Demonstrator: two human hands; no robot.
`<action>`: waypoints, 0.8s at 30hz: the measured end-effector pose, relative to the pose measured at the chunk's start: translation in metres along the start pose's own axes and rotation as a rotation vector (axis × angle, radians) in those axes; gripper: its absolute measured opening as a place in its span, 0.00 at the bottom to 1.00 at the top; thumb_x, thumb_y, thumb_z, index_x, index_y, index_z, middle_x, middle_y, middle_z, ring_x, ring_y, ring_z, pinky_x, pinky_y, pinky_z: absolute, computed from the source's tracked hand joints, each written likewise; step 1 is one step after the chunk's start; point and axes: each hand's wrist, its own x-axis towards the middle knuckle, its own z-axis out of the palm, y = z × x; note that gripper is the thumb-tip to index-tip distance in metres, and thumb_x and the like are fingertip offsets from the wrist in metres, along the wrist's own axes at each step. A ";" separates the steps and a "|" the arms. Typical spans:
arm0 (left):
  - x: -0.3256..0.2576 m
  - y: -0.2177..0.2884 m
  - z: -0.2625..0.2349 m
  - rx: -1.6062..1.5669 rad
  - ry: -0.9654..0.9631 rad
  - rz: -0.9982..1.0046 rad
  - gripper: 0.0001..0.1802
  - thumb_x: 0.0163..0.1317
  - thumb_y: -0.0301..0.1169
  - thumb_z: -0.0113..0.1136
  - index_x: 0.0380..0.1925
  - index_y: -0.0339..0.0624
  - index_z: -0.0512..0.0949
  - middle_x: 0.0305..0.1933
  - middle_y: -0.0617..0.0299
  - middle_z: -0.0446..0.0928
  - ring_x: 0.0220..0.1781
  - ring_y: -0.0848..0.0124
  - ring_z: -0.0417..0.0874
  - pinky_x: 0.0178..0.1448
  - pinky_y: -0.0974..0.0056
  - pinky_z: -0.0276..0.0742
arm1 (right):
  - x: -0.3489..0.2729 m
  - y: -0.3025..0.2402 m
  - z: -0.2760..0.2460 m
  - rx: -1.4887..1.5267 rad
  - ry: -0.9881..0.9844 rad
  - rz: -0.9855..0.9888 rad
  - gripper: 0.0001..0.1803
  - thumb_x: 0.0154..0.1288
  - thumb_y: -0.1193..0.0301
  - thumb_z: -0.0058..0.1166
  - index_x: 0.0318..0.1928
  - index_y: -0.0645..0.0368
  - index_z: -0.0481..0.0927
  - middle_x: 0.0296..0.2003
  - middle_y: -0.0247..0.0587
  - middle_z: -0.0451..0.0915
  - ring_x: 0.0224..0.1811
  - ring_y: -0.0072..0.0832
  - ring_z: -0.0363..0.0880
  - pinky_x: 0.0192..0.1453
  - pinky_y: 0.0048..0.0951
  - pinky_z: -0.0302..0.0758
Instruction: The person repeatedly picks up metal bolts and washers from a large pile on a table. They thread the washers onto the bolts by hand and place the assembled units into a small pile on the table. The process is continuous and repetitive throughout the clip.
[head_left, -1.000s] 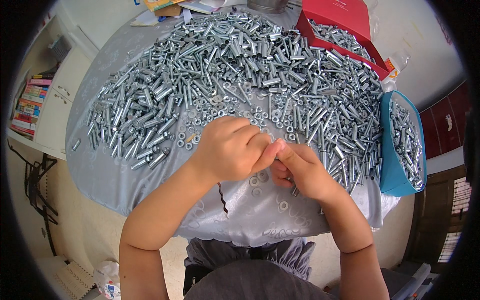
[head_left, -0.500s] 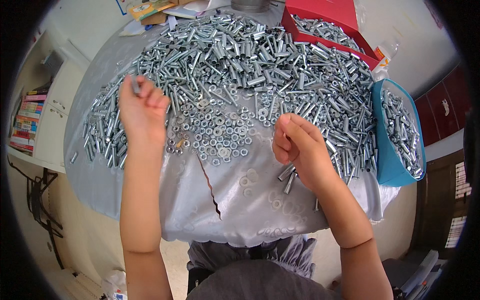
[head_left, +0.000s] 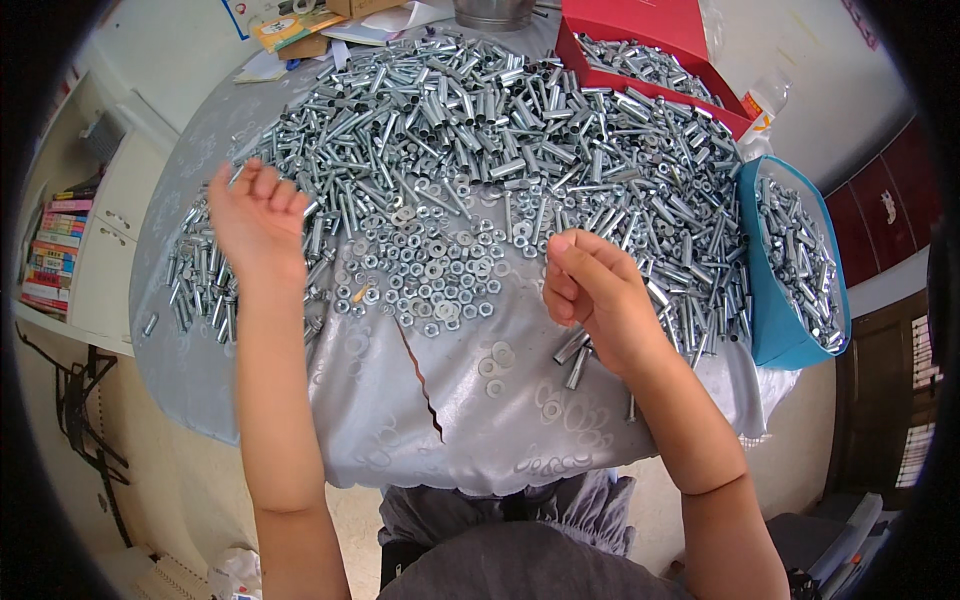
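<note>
My left hand (head_left: 260, 222) hovers over the left side of a heap of metal sleeves and bolts (head_left: 462, 97), thumb away from the curled fingers and no part visible in it. Thumb and fingertips meet on my right hand (head_left: 603, 298), above the front of the heap on the right; whatever it may pinch is too hidden to make out. Between the hands lie hex nuts (head_left: 436, 290) mixed with flat washers. A few loose washers (head_left: 502, 354) rest nearer the front edge, and two metal sleeves (head_left: 576, 366) lie just below my right hand.
A blue fabric bin (head_left: 795, 345) full of metal sleeves stands at the right edge. Farther back are a red box (head_left: 640, 22) holding similar parts, a plastic bottle (head_left: 765, 103) and a metal bucket (head_left: 493, 14). The silver tablecloth (head_left: 375, 420) has a jagged tear in front.
My left hand has moved a little left and its fingers have opened; the metal sleeve that was in it no longer shows there. My right hand has hardly moved.
</note>
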 end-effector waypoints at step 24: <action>-0.036 -0.088 0.012 1.623 -0.799 0.773 0.08 0.53 0.24 0.54 0.34 0.44 0.76 0.38 0.62 0.73 0.43 0.60 0.72 0.49 0.61 0.66 | 0.013 -0.015 -0.021 -0.207 0.206 -0.351 0.12 0.63 0.67 0.48 0.23 0.56 0.67 0.15 0.26 0.63 0.16 0.14 0.59 0.19 0.17 0.55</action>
